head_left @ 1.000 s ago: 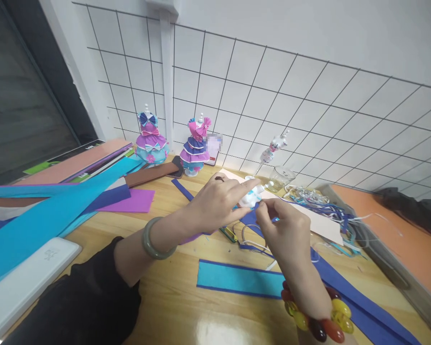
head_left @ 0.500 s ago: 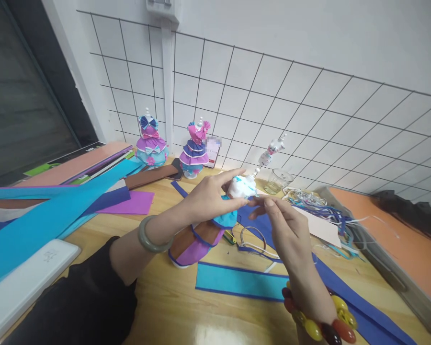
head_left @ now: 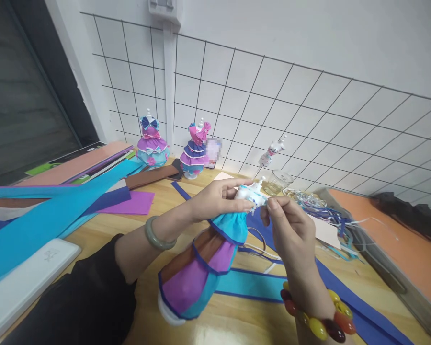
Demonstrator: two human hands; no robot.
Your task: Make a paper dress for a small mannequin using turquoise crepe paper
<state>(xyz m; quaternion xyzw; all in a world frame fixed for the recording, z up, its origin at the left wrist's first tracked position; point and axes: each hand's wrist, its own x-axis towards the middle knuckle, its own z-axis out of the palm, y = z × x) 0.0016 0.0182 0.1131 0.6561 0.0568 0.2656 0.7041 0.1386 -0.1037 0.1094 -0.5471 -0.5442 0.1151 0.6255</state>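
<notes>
A miniature dress form (head_left: 247, 194) leans to the right, its white bust bare apart from blue marks. It wears a tiered skirt (head_left: 187, 285) in turquoise, brown and purple with dark blue edging. My left hand (head_left: 215, 197) is closed around the bust from the left, thumb in front. At the bust's right side, my right hand (head_left: 290, 220) pinches thumb and forefinger together against its edge; whatever is between the fingertips is too small to name. Behind the skirt, a turquoise strip (head_left: 253, 285) with dark blue edges lies flat on the table.
Two dressed forms (head_left: 152, 143) (head_left: 194, 153) stand by the wall grid. A bare small form (head_left: 272, 152) tilts near a glass (head_left: 279, 182). Tangled ribbons (head_left: 316, 206) lie right, beside an orange-bottomed tray (head_left: 391, 239). Fabric strips (head_left: 75, 184) and a white power bank (head_left: 32, 285) fill the left.
The dress form has tilted further and come nearer, showing more of its skirt and its base. My right hand has moved slightly right, still pinching at the bust's side.
</notes>
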